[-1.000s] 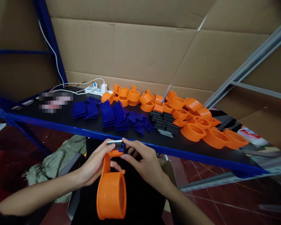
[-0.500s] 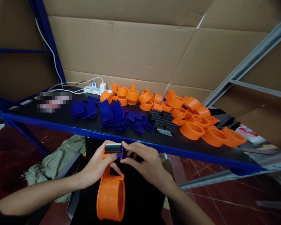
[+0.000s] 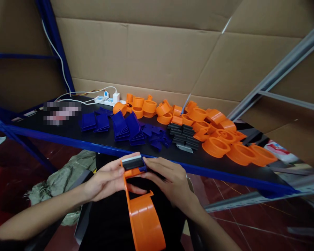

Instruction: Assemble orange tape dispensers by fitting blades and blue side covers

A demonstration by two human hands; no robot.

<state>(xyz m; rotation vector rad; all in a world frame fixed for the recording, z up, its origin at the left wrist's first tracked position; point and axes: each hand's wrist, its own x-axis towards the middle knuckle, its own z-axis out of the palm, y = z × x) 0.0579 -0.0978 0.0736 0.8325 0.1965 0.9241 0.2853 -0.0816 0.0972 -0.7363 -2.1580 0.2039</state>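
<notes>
I have one orange dispenser (image 3: 146, 217), one toothed black strip (image 3: 132, 163) and one small blue piece (image 3: 142, 169) above my lap; on the worktop (image 3: 99, 138), four main blue stacks (image 3: 120, 127), orange holders (image 3: 216, 146) overlapping beyond counting. My left hand (image 3: 106, 182) grips the dispenser's top; my right hand's (image 3: 172, 179) fingers, nearly closed, pinch the blue piece.
</notes>
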